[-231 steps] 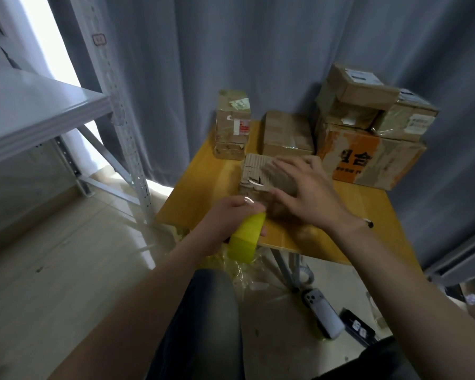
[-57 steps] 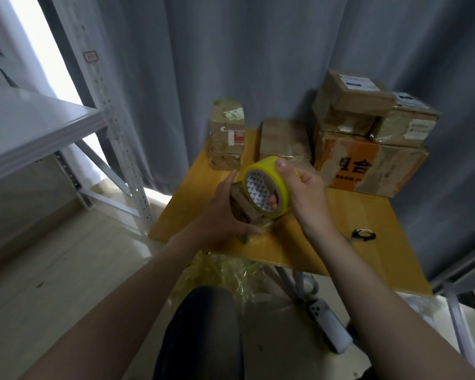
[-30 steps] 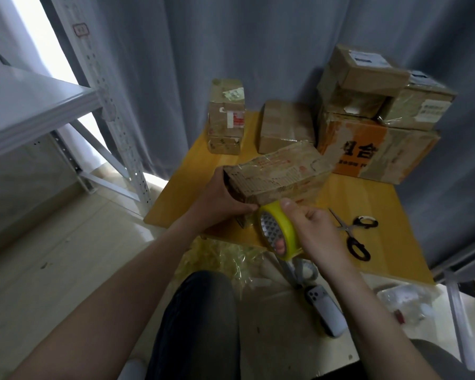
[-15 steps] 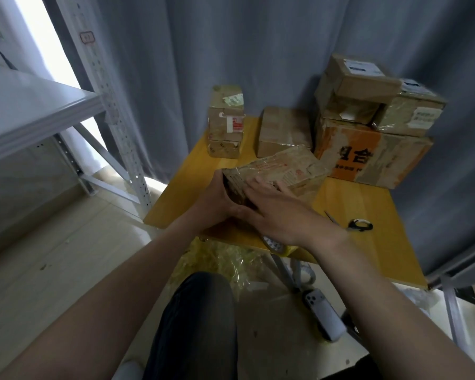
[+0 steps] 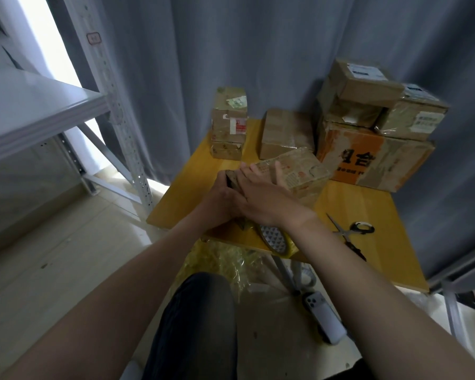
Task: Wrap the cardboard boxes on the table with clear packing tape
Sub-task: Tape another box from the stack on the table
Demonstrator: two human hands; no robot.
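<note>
- On the floor nearest the person lie a phone [image 5: 324, 319] and a heap of crumpled film [image 5: 225, 259] under the worktop [image 5: 390, 259].
- The tape roll [image 5: 279, 241] sits at the near edge of the worktop, just under the right wrist, in neither hand. Whether a strand runs from it to the box cannot be told.
- Scissors [image 5: 350, 233] lie just to the right of the roll, untouched.
- The left hand [image 5: 220, 198] clasps the near end of the box in hand [image 5: 296, 174], thumb up against its end face. The rest of its fingers are hidden by the right hand.
- The right hand [image 5: 263, 196] lies flat on top of that box, fingers [image 5: 278, 174] straight and spread, gripping nothing. This looks like pressing a fresh run of tape down.
- This box rests mid-worktop, shiny with tape on top, so its wrap seems well along. The tape probably needs cutting from the roll.
- Further back stand a tall stack [image 5: 229, 124], a brown box [image 5: 285, 134] and an orange-printed box [image 5: 368, 163] carrying two smaller boxes [image 5: 359, 86]. Some look glossy, but which are finished cannot be told, so more boxes may remain.
</note>
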